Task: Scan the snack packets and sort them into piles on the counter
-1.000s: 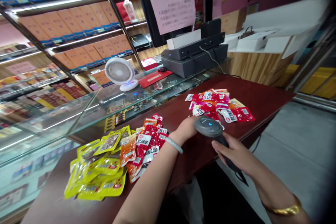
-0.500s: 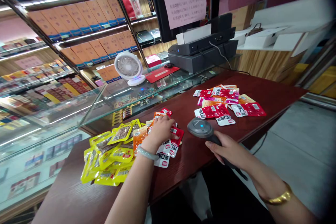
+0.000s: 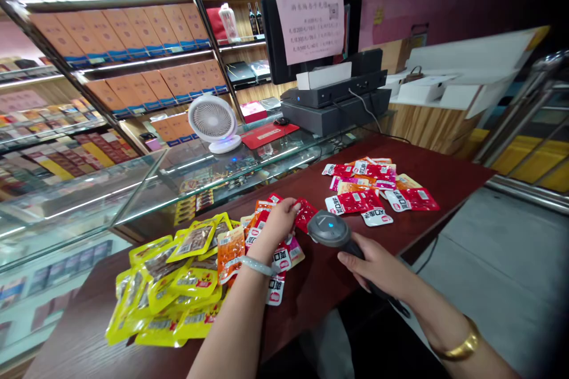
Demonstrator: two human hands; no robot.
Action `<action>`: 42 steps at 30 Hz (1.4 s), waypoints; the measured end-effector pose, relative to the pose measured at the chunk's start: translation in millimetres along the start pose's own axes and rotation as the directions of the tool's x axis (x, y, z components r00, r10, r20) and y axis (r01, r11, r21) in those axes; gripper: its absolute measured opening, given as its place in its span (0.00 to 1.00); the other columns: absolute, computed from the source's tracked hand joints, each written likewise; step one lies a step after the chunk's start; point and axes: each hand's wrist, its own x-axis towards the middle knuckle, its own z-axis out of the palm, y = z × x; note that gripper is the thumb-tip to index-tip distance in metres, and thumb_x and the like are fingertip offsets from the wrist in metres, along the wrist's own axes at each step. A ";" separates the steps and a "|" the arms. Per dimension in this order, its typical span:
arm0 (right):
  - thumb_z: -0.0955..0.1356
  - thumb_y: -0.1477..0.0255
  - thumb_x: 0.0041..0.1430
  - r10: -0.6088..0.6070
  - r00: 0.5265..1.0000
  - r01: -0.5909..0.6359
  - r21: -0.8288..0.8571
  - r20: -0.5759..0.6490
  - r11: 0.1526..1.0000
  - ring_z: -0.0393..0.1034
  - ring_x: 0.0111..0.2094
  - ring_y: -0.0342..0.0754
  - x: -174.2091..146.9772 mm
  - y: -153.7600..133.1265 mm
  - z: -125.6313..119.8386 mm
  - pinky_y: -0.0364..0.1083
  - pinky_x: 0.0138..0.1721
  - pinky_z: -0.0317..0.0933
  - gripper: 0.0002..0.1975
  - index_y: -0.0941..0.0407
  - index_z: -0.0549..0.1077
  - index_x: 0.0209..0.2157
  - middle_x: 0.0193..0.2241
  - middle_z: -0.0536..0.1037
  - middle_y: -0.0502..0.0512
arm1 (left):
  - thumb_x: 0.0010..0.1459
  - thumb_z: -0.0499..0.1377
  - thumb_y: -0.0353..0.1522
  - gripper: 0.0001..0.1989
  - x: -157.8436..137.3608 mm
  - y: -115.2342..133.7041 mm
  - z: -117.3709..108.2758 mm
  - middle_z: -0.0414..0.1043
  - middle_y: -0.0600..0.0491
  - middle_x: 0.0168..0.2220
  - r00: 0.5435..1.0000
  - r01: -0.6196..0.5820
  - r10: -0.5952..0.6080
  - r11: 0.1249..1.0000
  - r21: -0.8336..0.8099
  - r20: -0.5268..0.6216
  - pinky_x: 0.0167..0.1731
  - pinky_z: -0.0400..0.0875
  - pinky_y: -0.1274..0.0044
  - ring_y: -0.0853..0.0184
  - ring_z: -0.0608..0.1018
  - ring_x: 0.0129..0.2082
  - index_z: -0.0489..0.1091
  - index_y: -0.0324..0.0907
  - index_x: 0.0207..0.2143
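My left hand (image 3: 284,220) is closed on a red snack packet (image 3: 306,213), held by its edge just above the near pile. Around that wrist lie more red, white and orange snack packets (image 3: 231,251), partly covered by my forearm. My right hand (image 3: 373,263) grips the handle of a dark grey barcode scanner (image 3: 329,230). The scanner's head, with a blue light on top, is beside the red packet and overlaps its edge in view. A heap of yellow snack packets (image 3: 186,281) rests left of my left arm.
Farther right on the brown table (image 3: 457,172) lies another group of red and white packets (image 3: 367,186). Behind stands a glass display counter (image 3: 178,189) with a white fan (image 3: 213,121), a red mouse mat (image 3: 270,135) and a monitor (image 3: 271,47) above a dark cash drawer (image 3: 315,116).
My left hand has lifted a red packet from the near pile and brought it right, toward the scanner. The scanner stays in my right hand. The camera view has shifted.
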 end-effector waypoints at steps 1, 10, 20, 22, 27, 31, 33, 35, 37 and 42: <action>0.66 0.54 0.63 -0.003 1.000 0.003 0.000 0.001 1.000 0.59 0.13 0.40 0.8 -1.1 0.6 0.39 0.16 0.53 0.23 0.59 0.67 0.47 0.15 0.63 0.40 | 0.64 0.51 0.41 0.13 -0.4 -1.3 2.7 0.66 0.59 0.23 1.000 0.022 -0.021 0.998 -0.054 0.019 0.21 0.63 0.80 0.72 0.68 0.18 0.67 0.43 0.34; 0.66 0.55 0.64 -0.018 0.997 0.018 0.008 0.068 1.000 0.59 0.13 0.39 7.4 -6.1 6.6 0.38 0.16 0.54 0.22 0.59 0.67 0.47 0.16 0.64 0.40 | 0.57 0.55 0.34 0.09 -10.3 -0.7 3.0 0.67 0.57 0.23 0.999 -0.044 0.049 0.961 -0.273 0.009 0.21 0.60 0.82 0.75 0.67 0.20 0.67 0.40 0.26; 0.66 0.54 0.63 -0.002 0.998 0.001 0.009 0.057 1.000 0.58 0.13 0.39 3.2 -4.6 3.4 0.39 0.16 0.54 0.25 0.60 0.65 0.51 0.16 0.63 0.39 | 0.59 0.60 0.41 0.16 -13.2 9.7 17.6 0.75 0.52 0.30 0.989 0.149 -0.092 0.725 -0.673 0.120 0.26 0.73 0.80 0.72 0.76 0.25 0.73 0.41 0.44; 0.66 0.53 0.63 -0.002 0.999 0.001 0.005 0.051 1.000 0.58 0.14 0.39 2.0 -4.6 1.0 0.39 0.16 0.54 0.25 0.60 0.65 0.51 0.16 0.63 0.39 | 0.61 0.58 0.38 0.20 -9.1 13.4 24.1 0.78 0.47 0.39 0.986 0.127 -0.027 0.751 -0.648 0.163 0.36 0.76 0.76 0.68 0.80 0.34 0.70 0.42 0.54; 0.66 0.53 0.64 -0.018 0.999 0.018 -0.005 0.042 1.000 0.59 0.14 0.39 -0.3 -4.1 -3.8 0.40 0.17 0.54 0.25 0.59 0.64 0.51 0.17 0.63 0.40 | 0.60 0.57 0.29 0.25 -8.4 13.1 5.5 0.71 0.42 0.58 0.992 -0.103 0.106 0.993 0.054 -0.061 0.58 0.65 0.68 0.59 0.73 0.56 0.67 0.41 0.61; 0.66 0.54 0.64 -0.025 0.998 0.024 0.013 0.061 1.000 0.60 0.15 0.39 -1.1 -3.6 -4.0 0.39 0.17 0.54 0.24 0.59 0.66 0.50 0.19 0.65 0.42 | 0.55 0.62 0.33 0.18 -21.3 6.9 -27.8 0.74 0.43 0.53 0.995 -0.090 0.103 0.753 0.652 0.019 0.56 0.62 0.60 0.50 0.71 0.56 0.77 0.47 0.49; 0.66 0.54 0.64 -0.024 0.997 0.022 0.019 0.068 1.000 0.60 0.15 0.39 -1.1 -3.7 -3.3 0.39 0.17 0.54 0.24 0.59 0.65 0.51 0.19 0.65 0.42 | 0.51 0.66 0.36 0.18 -25.3 4.4 -36.1 0.74 0.44 0.53 0.996 -0.083 0.039 0.658 0.748 0.076 0.54 0.62 0.58 0.48 0.70 0.56 0.77 0.49 0.46; 0.66 0.54 0.64 -0.026 0.997 0.023 0.029 0.075 0.999 0.60 0.15 0.39 -1.4 -4.0 -2.8 0.39 0.16 0.54 0.25 0.59 0.65 0.53 0.19 0.65 0.42 | 0.49 0.67 0.39 0.18 -25.4 3.2 -38.0 0.74 0.46 0.52 0.996 -0.083 0.020 0.636 0.767 0.091 0.53 0.62 0.61 0.50 0.71 0.55 0.77 0.49 0.44; 0.66 0.55 0.64 -0.026 0.997 0.023 0.035 0.079 0.999 0.60 0.14 0.39 -2.1 -4.3 -3.1 0.39 0.16 0.54 0.26 0.59 0.65 0.53 0.18 0.65 0.41 | 0.49 0.67 0.41 0.17 -22.1 3.6 -36.4 0.76 0.47 0.49 0.997 -0.077 0.044 0.650 0.756 0.063 0.51 0.63 0.63 0.52 0.72 0.53 0.76 0.48 0.42; 0.66 0.54 0.64 -0.032 0.998 0.031 0.025 0.061 0.999 0.60 0.14 0.39 -4.3 -2.1 -7.8 0.39 0.16 0.54 0.26 0.59 0.65 0.53 0.16 0.64 0.40 | 0.55 0.63 0.40 0.08 -5.6 8.8 -31.6 0.79 0.52 0.35 0.989 -0.047 0.120 0.794 0.606 -0.081 0.40 0.64 0.73 0.61 0.78 0.39 0.73 0.47 0.36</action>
